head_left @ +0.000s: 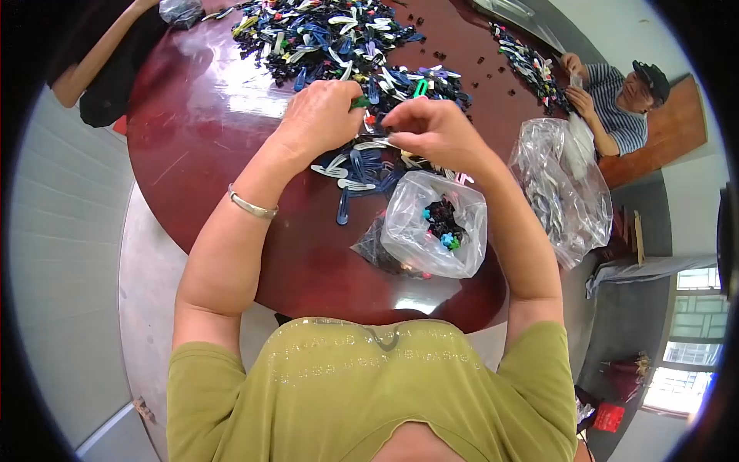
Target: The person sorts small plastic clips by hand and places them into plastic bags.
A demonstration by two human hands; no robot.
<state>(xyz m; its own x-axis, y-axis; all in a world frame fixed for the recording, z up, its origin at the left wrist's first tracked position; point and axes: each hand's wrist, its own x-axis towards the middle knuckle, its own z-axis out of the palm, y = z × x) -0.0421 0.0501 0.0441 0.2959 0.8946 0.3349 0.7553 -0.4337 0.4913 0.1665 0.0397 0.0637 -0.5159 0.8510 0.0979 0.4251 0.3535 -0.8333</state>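
Note:
My left hand (325, 115) is closed over the near side of the hair clip heap, with a green hair clip (360, 101) showing at its fingertips. Opposite it, my right hand (435, 132) hovers palm down, thumb and forefinger curved with a gap between them. Under and between the hands lie loose snap hair clips (362, 165) in navy and white. A light green clip (421, 88) pokes up just beyond my right knuckles. Closer to me stands an open clear plastic bag (433, 254) holding small black, blue and green claw clips (445, 225).
A large mixed pile of hair clips (323, 35) covers the far part of the round dark red table (185, 154). Small black claw clips (439, 55) are scattered right of it. A big clear bag (558, 185) rests at the right edge. Two other people sit around the table.

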